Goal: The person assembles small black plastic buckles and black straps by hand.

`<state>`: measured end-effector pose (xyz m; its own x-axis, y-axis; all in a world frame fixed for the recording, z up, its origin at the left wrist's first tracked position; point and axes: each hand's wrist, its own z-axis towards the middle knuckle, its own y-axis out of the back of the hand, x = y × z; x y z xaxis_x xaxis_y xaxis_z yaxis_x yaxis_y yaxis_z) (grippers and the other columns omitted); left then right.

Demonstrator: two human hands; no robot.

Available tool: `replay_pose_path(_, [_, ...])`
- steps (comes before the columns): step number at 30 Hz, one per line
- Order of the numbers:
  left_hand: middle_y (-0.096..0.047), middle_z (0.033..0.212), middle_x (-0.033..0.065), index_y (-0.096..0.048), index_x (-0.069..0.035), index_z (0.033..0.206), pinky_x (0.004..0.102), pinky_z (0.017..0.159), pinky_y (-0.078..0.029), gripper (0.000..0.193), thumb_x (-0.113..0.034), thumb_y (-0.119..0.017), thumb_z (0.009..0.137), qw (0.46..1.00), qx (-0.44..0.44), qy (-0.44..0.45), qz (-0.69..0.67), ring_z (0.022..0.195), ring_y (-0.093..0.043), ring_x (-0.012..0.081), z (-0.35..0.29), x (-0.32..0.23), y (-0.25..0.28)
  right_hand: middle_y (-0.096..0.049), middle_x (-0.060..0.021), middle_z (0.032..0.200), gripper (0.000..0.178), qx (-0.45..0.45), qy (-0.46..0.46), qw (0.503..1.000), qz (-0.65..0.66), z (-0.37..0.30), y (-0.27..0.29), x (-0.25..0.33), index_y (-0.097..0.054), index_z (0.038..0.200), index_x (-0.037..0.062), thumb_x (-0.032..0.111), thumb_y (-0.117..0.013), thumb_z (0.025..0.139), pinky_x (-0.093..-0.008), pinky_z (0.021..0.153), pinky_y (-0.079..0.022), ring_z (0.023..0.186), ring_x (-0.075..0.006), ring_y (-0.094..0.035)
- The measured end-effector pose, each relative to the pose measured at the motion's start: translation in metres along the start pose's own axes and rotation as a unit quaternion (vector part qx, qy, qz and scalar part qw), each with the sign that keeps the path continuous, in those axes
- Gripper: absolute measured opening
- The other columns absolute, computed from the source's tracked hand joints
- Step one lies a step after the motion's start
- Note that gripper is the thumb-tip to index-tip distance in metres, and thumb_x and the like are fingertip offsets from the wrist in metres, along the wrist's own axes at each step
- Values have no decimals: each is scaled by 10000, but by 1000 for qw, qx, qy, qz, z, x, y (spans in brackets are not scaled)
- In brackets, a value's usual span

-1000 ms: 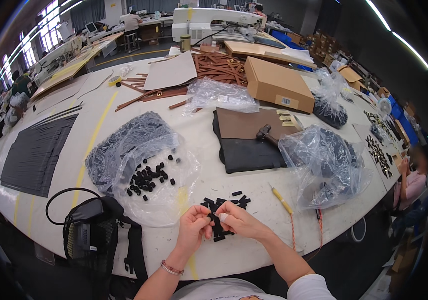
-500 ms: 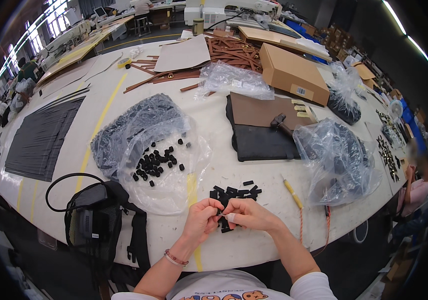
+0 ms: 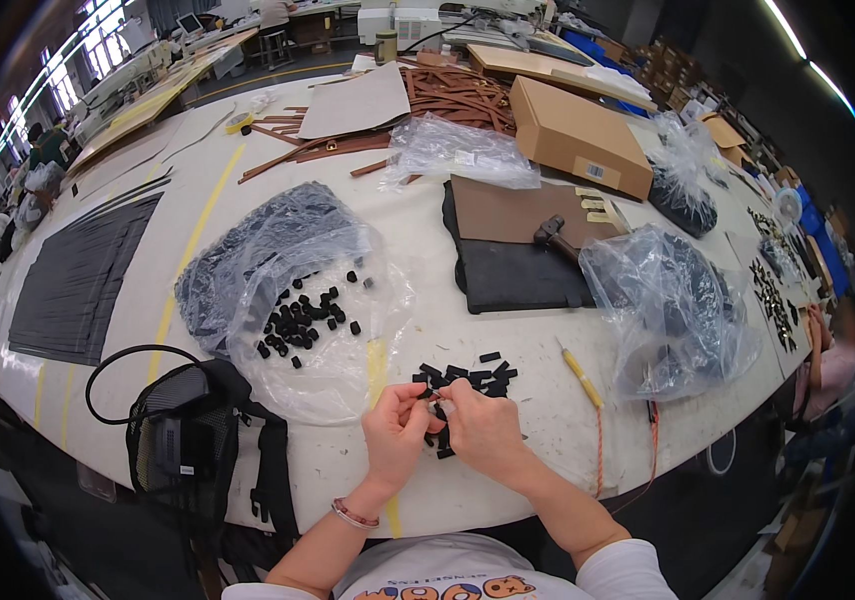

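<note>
My left hand [image 3: 395, 432] and my right hand [image 3: 485, 428] meet fingertip to fingertip near the table's front edge. The left thumb and fingers pinch a small black piece [image 3: 427, 394], mostly covered by the fingers. The right fingers are pressed together against it, and what they hold is hidden. Just beyond and partly beneath the hands lies a loose pile of short black strips [image 3: 494, 382]. Left of them, small black rolled pieces [image 3: 298, 325] rest in a heap on a clear plastic bag [image 3: 318, 395].
A yellow-handled pointed tool [image 3: 580, 375] with an orange cord lies right of the hands. Farther back are a hammer [image 3: 554, 234] on a brown board [image 3: 498, 210], a stuffed clear bag [image 3: 663, 320] and a cardboard box [image 3: 578, 135]. A black mesh bag [image 3: 173, 430] sits at the left front edge.
My right hand has turned so its back faces up, and its fingertips have shifted slightly away from me. The left fingers have opened out a little around the small black piece. The view has shifted slightly.
</note>
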<state>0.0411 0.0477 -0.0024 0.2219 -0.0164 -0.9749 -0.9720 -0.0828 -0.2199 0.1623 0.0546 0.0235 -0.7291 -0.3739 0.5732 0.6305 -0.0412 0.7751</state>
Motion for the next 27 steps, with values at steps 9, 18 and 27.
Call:
replay_pose_path(9, [-559,645,34,-465,30,855,168,433,-418,104,40,-528,773,999,11,-35,0,503,-509,43,-2,-3,1,-563,-114,600,56,-30,-22,998,56,-2,-2,1,-506,836,19,51,-501,790,-338,454,-428,508,-264,-566])
replay_pose_path(18, [-557,650,74,-434,5,869,186,383,-385,107,17,-504,790,994,57,24,-92,440,-488,70,7,-2,13,-563,-103,600,91,1,-18,991,135,3,6,0,-519,859,2,55,-519,786,-303,478,-428,518,-236,-561])
replay_pose_path(27, [-532,1011,173,-318,-9,1188,251,538,-500,412,-133,-496,837,971,-149,-40,-183,608,-598,173,25,-14,13,-577,-93,640,177,53,-21,997,-60,53,-3,-33,-568,840,29,125,-570,692,-355,577,-432,625,-251,-569])
